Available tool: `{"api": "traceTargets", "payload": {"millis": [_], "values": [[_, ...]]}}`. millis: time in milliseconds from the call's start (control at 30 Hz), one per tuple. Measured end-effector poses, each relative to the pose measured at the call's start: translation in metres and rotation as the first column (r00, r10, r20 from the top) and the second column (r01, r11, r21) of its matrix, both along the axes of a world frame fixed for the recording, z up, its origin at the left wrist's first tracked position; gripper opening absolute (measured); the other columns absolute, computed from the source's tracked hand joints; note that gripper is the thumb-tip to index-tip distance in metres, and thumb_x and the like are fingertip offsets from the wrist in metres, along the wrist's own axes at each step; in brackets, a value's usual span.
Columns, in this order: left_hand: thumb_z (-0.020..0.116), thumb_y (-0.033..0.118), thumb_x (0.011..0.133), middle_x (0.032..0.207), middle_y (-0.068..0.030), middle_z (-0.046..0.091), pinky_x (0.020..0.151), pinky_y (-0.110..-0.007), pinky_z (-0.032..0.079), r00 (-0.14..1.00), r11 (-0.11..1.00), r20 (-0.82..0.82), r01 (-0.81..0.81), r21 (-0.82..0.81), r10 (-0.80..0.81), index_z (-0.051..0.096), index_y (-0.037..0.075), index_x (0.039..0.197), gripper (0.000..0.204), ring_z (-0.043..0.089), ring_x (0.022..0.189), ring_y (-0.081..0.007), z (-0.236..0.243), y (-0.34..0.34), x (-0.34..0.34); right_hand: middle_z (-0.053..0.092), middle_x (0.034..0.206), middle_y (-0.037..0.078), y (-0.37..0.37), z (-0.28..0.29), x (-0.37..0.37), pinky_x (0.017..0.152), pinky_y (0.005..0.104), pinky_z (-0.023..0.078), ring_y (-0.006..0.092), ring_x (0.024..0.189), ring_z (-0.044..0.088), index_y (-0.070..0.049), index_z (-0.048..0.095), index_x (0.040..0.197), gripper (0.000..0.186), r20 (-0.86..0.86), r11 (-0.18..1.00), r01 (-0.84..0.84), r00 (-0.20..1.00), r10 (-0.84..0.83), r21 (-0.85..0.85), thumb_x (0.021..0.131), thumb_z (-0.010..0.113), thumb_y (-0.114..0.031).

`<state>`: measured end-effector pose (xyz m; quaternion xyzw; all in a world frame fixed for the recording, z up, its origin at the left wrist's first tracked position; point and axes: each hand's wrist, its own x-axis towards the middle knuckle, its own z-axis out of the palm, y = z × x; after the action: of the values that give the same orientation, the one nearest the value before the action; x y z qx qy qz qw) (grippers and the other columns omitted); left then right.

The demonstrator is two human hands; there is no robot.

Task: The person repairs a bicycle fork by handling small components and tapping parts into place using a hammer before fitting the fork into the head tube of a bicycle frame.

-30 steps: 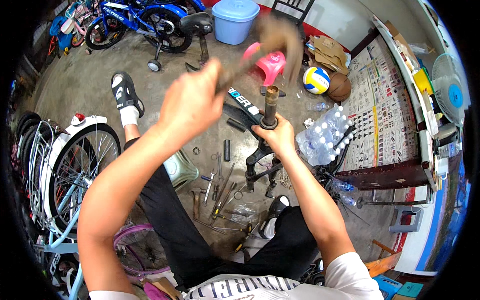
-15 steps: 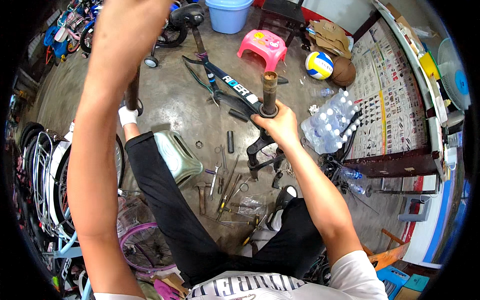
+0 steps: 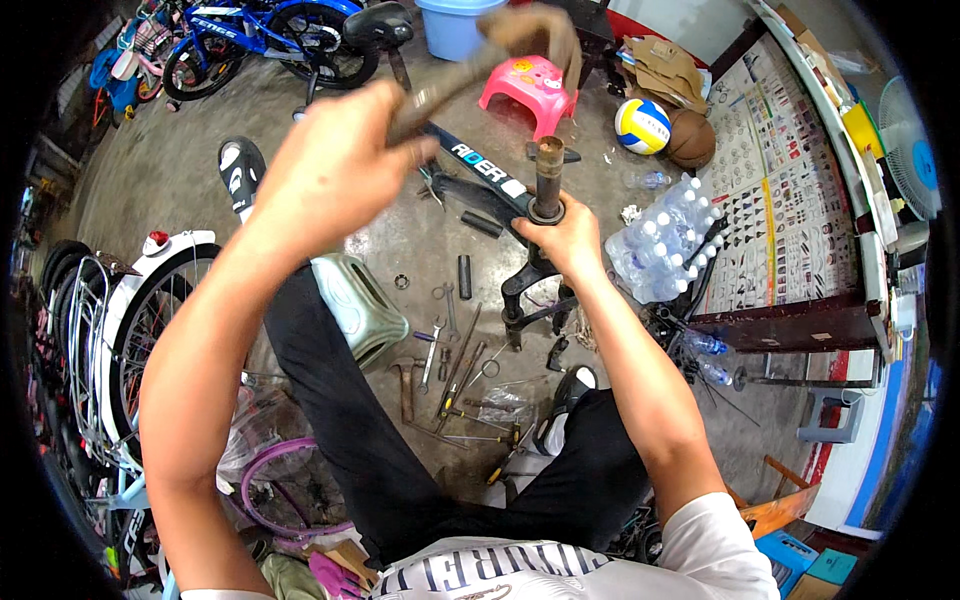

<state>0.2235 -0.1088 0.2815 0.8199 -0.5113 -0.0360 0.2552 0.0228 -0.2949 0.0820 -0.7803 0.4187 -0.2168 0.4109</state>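
In my raised left hand (image 3: 325, 160) I grip a hammer (image 3: 435, 95) by its handle; its head, smeared by motion, is above and beyond the upright tube. A rusty steel tube (image 3: 549, 172) rises from a dark ring at the front end of a black bicycle frame (image 3: 480, 165). My right hand (image 3: 565, 238) is closed around that front end, just below the ring, with the thumb on the near left side. Under this hand hangs the black bicycle fork (image 3: 518, 290), angled down toward the floor. The hammer partly covers the frame's far end.
Wrenches (image 3: 432, 355), screwdrivers (image 3: 465, 385) and another hammer (image 3: 405, 390) lie between my legs. A pale green stool (image 3: 360, 305) stands by my left leg. Farther off are a pink stool (image 3: 525, 85), balls (image 3: 642, 128) and bottled water (image 3: 660, 245). Bicycles (image 3: 250, 45) line the far left.
My left hand has swung down and right from the top edge, bringing the hammer into view. My right hand stays on the frame, which has shifted slightly right. My left foot has moved.
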Motion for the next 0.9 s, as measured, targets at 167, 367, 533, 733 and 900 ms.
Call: {"api": "traceTargets", "payload": {"millis": [167, 367, 533, 733, 900], "values": [[0.077, 0.031, 0.095, 0.072, -0.0007, 0.058, 0.064, -0.035, 0.048, 0.986, 0.917, -0.007, -0.159, -0.367, 0.168, 0.068, 0.002, 0.103, 0.032, 0.055, 0.067, -0.0163, 0.077, 0.0, 0.024, 0.079, 0.094, 0.016, 0.008, 0.01, 0.007, 0.083, 0.0396, 0.058, 0.0283, 0.09, 0.077, -0.005, 0.077, 0.109, 0.051, 0.021, 0.999, -0.034, 0.999, 0.033, 0.009, 0.066, 0.089, -0.03], [0.075, 0.029, 0.094, 0.071, -0.0068, 0.065, 0.062, -0.044, 0.05, 0.981, 0.936, 0.003, -0.184, -0.3, 0.193, 0.065, 0.001, 0.1, 0.03, 0.063, 0.063, -0.028, 0.037, -0.013, 0.01, 0.079, 0.095, 0.016, 0.004, 0.001, 0.007, 0.084, 0.0396, 0.058, 0.0281, 0.091, 0.078, -0.005, 0.077, 0.109, 0.053, 0.0, 1.0, 0.005, 1.0, -0.005, 0.025, 0.065, 0.089, -0.032], [0.071, 0.023, 0.094, 0.088, -0.0265, 0.071, 0.076, -0.057, 0.054, 0.98, 0.963, 0.123, 0.123, 0.24, -0.156, 0.061, -0.001, 0.101, 0.027, 0.069, 0.087, -0.0491, -0.053, -0.011, -0.02, 0.079, 0.096, 0.016, -0.001, -0.01, 0.0, 0.086, 0.0406, 0.057, 0.0283, 0.093, 0.077, -0.004, 0.076, 0.109, 0.053, -0.021, 1.0, -0.017, 1.0, 0.018, 0.015, 0.067, 0.091, -0.033], [0.074, 0.028, 0.093, 0.094, -0.0252, 0.073, 0.081, -0.056, 0.054, 0.995, 0.984, 0.06, 0.072, 0.164, -0.082, 0.065, -0.003, 0.1, 0.033, 0.07, 0.093, -0.0468, -0.039, -0.007, -0.014, 0.079, 0.095, 0.015, 0.001, 0.009, 0.009, 0.085, 0.0392, 0.057, 0.0275, 0.092, 0.077, -0.006, 0.077, 0.11, 0.051, -0.052, 1.0, -0.024, 0.998, 0.024, -0.003, 0.068, 0.089, -0.033], [0.076, 0.026, 0.09, 0.084, -0.0248, 0.069, 0.075, -0.052, 0.052, 0.971, 0.953, 0.21, 0.164, -0.254, -0.111, 0.063, -0.003, 0.098, 0.032, 0.071, 0.087, -0.0437, 0.0, -0.008, 0.003, 0.079, 0.092, 0.013, -0.005, 0.004, 0.002, 0.083, 0.0388, 0.057, 0.0245, 0.089, 0.077, -0.005, 0.077, 0.108, 0.049, -0.046, 0.999, -0.042, 0.998, 0.043, 0.025, 0.068, 0.089, -0.031]]}}
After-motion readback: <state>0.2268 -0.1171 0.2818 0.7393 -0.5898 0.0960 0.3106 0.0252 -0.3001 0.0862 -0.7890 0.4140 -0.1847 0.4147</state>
